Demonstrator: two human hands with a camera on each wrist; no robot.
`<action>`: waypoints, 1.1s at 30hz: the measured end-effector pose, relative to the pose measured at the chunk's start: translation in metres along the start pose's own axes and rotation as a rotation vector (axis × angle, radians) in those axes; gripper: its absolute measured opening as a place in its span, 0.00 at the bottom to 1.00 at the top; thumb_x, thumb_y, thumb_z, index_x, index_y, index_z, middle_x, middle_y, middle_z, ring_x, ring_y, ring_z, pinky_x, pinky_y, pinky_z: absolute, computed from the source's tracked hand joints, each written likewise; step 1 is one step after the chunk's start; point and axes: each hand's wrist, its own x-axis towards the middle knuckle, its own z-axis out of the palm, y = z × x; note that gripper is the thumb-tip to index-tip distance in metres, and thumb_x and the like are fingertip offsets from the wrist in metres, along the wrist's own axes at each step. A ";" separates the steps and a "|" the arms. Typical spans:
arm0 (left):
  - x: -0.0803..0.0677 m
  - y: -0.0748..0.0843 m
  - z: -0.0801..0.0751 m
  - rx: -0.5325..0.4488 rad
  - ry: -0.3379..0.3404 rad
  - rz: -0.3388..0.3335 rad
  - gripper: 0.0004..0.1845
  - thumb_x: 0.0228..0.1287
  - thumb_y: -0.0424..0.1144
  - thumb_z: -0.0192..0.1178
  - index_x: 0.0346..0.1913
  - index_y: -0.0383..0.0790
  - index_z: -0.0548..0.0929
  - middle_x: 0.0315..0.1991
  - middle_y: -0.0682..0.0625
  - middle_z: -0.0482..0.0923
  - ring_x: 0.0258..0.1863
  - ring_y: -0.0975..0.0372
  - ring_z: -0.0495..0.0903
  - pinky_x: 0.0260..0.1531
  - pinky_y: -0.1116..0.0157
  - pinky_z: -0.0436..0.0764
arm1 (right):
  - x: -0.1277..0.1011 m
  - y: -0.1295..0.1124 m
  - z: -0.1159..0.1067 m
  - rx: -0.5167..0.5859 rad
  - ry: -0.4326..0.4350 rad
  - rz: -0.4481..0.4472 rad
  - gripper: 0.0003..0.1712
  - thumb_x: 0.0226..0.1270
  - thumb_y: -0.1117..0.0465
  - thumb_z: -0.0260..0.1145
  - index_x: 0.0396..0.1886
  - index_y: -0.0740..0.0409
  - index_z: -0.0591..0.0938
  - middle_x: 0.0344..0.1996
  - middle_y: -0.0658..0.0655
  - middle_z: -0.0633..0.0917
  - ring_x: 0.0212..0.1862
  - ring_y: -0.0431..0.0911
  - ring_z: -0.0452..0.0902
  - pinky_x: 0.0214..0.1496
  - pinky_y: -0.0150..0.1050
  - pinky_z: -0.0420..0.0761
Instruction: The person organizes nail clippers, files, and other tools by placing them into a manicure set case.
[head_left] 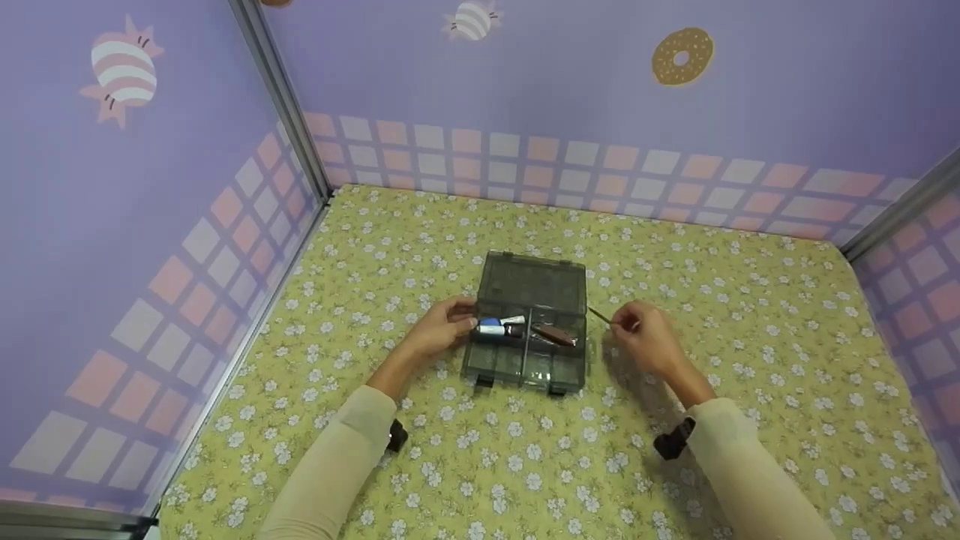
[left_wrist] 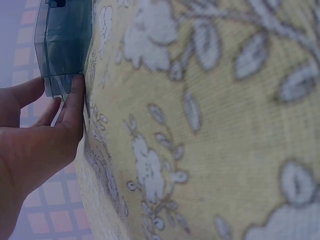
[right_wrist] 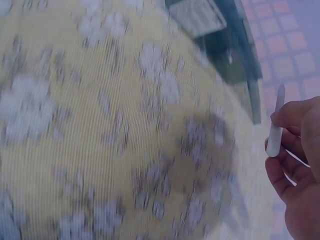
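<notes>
1. Sitting near the middle of the desk [head_left: 750,360] is a smoky see-through organiser box [head_left: 529,330] with its lid flipped open toward the far wall; flowery yellow cloth under it.
2. Left hand [head_left: 442,330] is up against the box's left side, fingers [left_wrist: 75,107] pretty much straight and just touching the plastic wall; nothing held.
3. Right hand [head_left: 649,337] hovers just right of the box, pinching a thin stick [head_left: 599,315] between thumb and fingers, tip aimed at the box; pale in the wrist view.
4. Inside: a blue and white tube [head_left: 498,327] in the left compartment; a reddish-brown thing [head_left: 555,334] to its right; can't tell what it is.
</notes>
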 end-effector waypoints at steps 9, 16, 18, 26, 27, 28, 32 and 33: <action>-0.001 -0.002 0.003 -0.001 0.002 -0.002 0.27 0.82 0.33 0.57 0.79 0.38 0.68 0.73 0.41 0.69 0.68 0.51 0.74 0.63 0.52 0.77 | 0.006 -0.037 0.026 0.034 -0.054 -0.121 0.02 0.73 0.68 0.71 0.42 0.63 0.86 0.36 0.54 0.86 0.38 0.47 0.83 0.43 0.48 0.85; 0.000 -0.002 0.003 -0.006 0.011 0.005 0.27 0.82 0.33 0.58 0.79 0.37 0.68 0.73 0.41 0.70 0.67 0.52 0.75 0.61 0.53 0.79 | 0.008 -0.064 0.049 0.082 -0.096 -0.217 0.03 0.72 0.70 0.71 0.41 0.59 0.87 0.36 0.53 0.85 0.36 0.45 0.82 0.39 0.42 0.84; 0.001 -0.001 0.004 -0.006 0.014 0.010 0.27 0.82 0.32 0.58 0.78 0.37 0.68 0.73 0.41 0.70 0.67 0.52 0.75 0.61 0.54 0.79 | 0.010 -0.071 0.055 0.095 -0.102 -0.239 0.01 0.73 0.68 0.72 0.41 0.60 0.87 0.36 0.52 0.85 0.36 0.44 0.82 0.38 0.41 0.83; 0.001 -0.001 0.003 0.008 0.009 0.017 0.27 0.82 0.30 0.57 0.79 0.36 0.68 0.73 0.39 0.70 0.67 0.51 0.76 0.59 0.55 0.79 | 0.013 -0.095 0.080 0.122 -0.145 -0.288 0.05 0.77 0.62 0.69 0.42 0.60 0.87 0.37 0.51 0.85 0.36 0.42 0.82 0.38 0.40 0.84; 0.001 -0.001 0.003 0.012 0.010 0.018 0.27 0.82 0.31 0.57 0.79 0.36 0.68 0.73 0.39 0.70 0.66 0.52 0.76 0.59 0.55 0.80 | 0.013 -0.097 0.083 0.126 -0.152 -0.292 0.05 0.77 0.62 0.69 0.42 0.60 0.87 0.37 0.51 0.85 0.36 0.42 0.82 0.38 0.40 0.84; 0.001 -0.001 0.003 0.011 0.012 0.021 0.27 0.82 0.31 0.57 0.79 0.36 0.68 0.73 0.38 0.70 0.66 0.51 0.76 0.59 0.55 0.80 | 0.014 -0.100 0.086 0.125 -0.155 -0.295 0.05 0.78 0.62 0.69 0.42 0.60 0.87 0.37 0.51 0.85 0.36 0.41 0.81 0.38 0.40 0.84; 0.003 -0.001 0.002 0.003 0.017 0.022 0.27 0.81 0.31 0.57 0.79 0.36 0.68 0.73 0.38 0.71 0.66 0.52 0.77 0.58 0.55 0.80 | 0.015 -0.107 0.096 0.124 -0.162 -0.312 0.04 0.77 0.62 0.69 0.41 0.58 0.86 0.37 0.50 0.84 0.35 0.41 0.80 0.37 0.40 0.83; 0.003 -0.001 0.002 -0.003 0.016 0.021 0.27 0.81 0.31 0.57 0.79 0.36 0.68 0.73 0.38 0.71 0.66 0.52 0.77 0.58 0.55 0.80 | 0.015 -0.109 0.099 0.124 -0.162 -0.314 0.03 0.77 0.63 0.69 0.40 0.57 0.86 0.37 0.50 0.84 0.35 0.41 0.80 0.37 0.39 0.83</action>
